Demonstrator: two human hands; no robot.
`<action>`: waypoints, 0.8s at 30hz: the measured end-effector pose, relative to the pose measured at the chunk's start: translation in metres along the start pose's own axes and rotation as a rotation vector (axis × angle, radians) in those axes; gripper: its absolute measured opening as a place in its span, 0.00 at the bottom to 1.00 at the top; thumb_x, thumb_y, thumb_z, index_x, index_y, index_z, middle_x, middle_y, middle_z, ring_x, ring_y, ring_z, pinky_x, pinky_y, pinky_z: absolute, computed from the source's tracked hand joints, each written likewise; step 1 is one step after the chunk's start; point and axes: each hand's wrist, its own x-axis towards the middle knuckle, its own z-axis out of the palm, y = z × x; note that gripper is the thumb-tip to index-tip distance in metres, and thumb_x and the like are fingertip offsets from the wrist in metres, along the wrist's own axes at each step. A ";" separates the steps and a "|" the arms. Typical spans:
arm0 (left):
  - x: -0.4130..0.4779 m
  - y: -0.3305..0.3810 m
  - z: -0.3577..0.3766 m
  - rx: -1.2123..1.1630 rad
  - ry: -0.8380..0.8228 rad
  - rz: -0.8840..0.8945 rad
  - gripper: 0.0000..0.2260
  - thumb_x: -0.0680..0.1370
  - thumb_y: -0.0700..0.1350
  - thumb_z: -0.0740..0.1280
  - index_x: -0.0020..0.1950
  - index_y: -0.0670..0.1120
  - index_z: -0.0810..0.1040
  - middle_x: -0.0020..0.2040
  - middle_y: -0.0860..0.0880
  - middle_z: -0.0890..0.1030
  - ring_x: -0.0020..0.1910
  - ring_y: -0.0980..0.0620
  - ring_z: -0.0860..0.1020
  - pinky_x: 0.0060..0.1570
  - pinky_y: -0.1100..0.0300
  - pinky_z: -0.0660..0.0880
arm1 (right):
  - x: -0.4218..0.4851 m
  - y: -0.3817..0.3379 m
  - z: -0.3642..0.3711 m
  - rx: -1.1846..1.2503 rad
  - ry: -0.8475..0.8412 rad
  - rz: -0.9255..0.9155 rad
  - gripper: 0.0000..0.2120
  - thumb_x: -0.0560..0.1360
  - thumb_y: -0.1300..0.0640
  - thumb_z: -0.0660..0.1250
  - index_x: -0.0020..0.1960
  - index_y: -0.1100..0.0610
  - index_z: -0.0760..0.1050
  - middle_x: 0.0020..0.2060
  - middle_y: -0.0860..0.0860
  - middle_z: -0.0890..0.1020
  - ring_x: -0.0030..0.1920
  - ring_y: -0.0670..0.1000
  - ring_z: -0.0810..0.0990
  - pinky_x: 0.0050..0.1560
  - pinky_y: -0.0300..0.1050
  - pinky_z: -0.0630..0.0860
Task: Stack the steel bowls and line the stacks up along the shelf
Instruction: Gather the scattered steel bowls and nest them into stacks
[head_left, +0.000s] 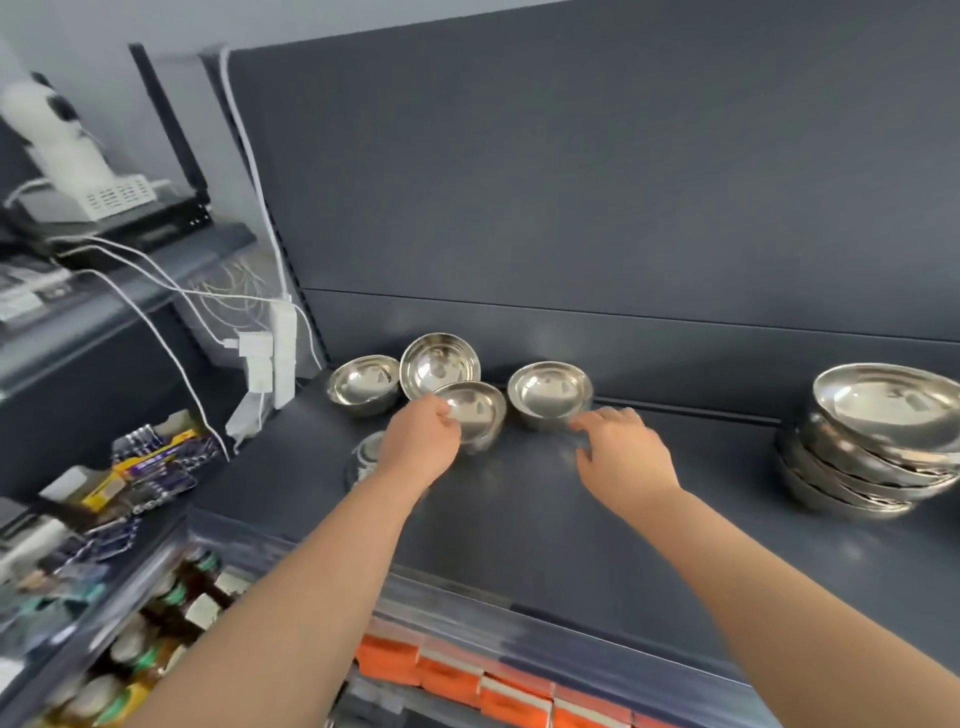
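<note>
Several small steel bowls sit at the back left of the dark shelf. My left hand grips the near rim of the front bowl. Behind it a bowl leans tilted against the back panel, and another stands to its left. A further bowl stands to the right, with the fingertips of my right hand spread open just at its near rim, holding nothing. One more bowl is mostly hidden under my left wrist. A tall stack of larger steel bowls stands at the far right.
A white power strip with plugs and cables hangs at the shelf's left end. Lower left shelves hold packets and bottles. Orange boxes line the shelf below the front edge. The dark back panel rises behind the bowls.
</note>
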 end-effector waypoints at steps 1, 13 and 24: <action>0.008 -0.008 -0.006 0.063 0.019 0.021 0.12 0.80 0.46 0.61 0.60 0.48 0.78 0.57 0.50 0.81 0.56 0.46 0.78 0.51 0.55 0.73 | 0.007 -0.007 0.004 -0.034 0.002 -0.007 0.19 0.78 0.57 0.58 0.69 0.51 0.69 0.63 0.49 0.75 0.64 0.53 0.69 0.57 0.46 0.70; 0.078 -0.045 -0.013 0.459 -0.087 0.227 0.13 0.80 0.51 0.59 0.40 0.48 0.74 0.38 0.50 0.79 0.38 0.48 0.77 0.31 0.57 0.68 | 0.037 -0.034 0.038 -0.201 0.051 0.122 0.14 0.78 0.58 0.59 0.59 0.46 0.77 0.54 0.44 0.81 0.60 0.50 0.71 0.51 0.44 0.64; 0.083 -0.009 -0.010 0.296 0.018 0.265 0.11 0.81 0.45 0.56 0.42 0.45 0.74 0.38 0.49 0.77 0.36 0.48 0.74 0.29 0.57 0.63 | -0.007 -0.029 0.020 -0.028 0.047 0.090 0.11 0.76 0.45 0.63 0.54 0.46 0.80 0.50 0.42 0.82 0.59 0.48 0.72 0.54 0.42 0.63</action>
